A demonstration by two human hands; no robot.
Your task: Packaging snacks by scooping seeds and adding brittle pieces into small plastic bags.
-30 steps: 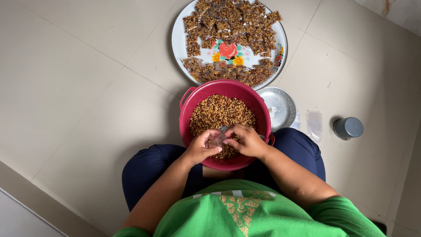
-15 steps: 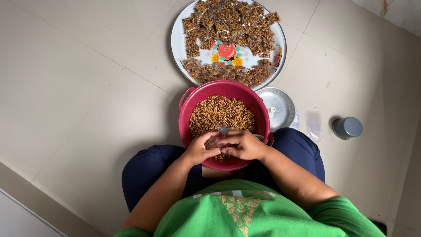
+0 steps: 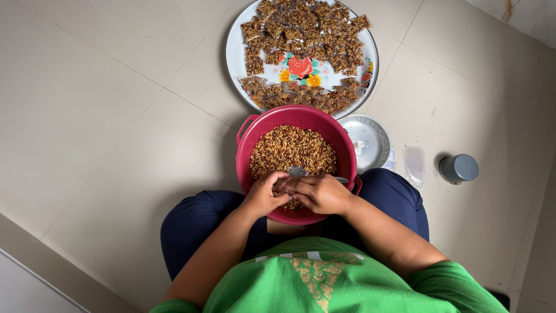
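The small clear plastic bag sits between the person's 2 hands, directly above the near part of the red basin. The left hand is at the bag's 9 o'clock side, fingers curled together and pinched on the plastic. The right hand is at its 3 o'clock side, fingers likewise closed against the bag; how much of the bag it grips cannot be told. A metal spoon lies just at 12 o'clock of the hands, its bowl resting on the mix and its handle running toward the basin's 3 o'clock rim.

The basin holds a brown crumbly grain mix and rests between the person's knees, which are clad in dark blue. At 12 o'clock of the basin, touching its far rim in this view, lies a round white tray with a flower print, covered with many small filled packets. At 2 o'clock of the basin stands a small silver dish. Farther toward 3 o'clock, empty clear bags lie on the tiled floor, and beyond them a grey round container.
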